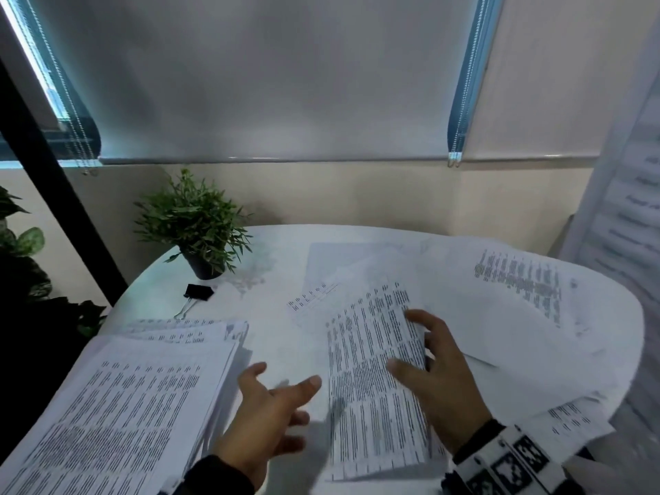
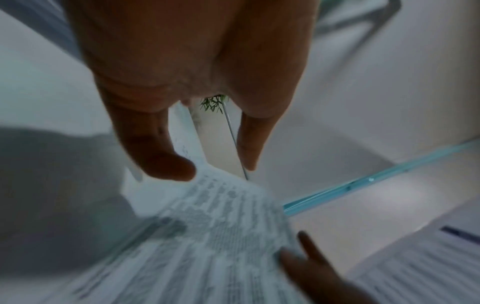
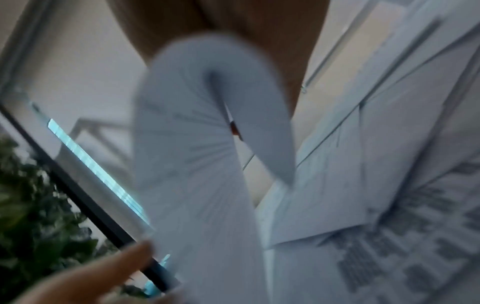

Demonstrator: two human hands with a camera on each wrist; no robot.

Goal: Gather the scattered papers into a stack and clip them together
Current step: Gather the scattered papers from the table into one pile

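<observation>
My right hand (image 1: 414, 344) grips a bundle of printed sheets (image 1: 375, 387) by its right edge, thumb on top, lifted and bent above the white round table (image 1: 271, 316). In the right wrist view the bundle (image 3: 197, 164) curls over my palm. My left hand (image 1: 285, 382) hovers just left of the bundle with fingers spread, holding nothing; its fingers (image 2: 166, 164) hang over the sheets (image 2: 207, 236). A gathered stack of papers (image 1: 118, 405) lies at the table's front left. A black binder clip (image 1: 198, 291) lies behind the stack. Loose sheets (image 1: 518, 309) spread across the right side.
A small potted plant (image 1: 194, 223) stands at the table's back left, close to the clip. More loose sheets (image 1: 321, 266) lie at the middle back. A wall with a lowered blind (image 1: 271, 83) is right behind the table. Large leaves (image 1: 21, 244) fill the far left.
</observation>
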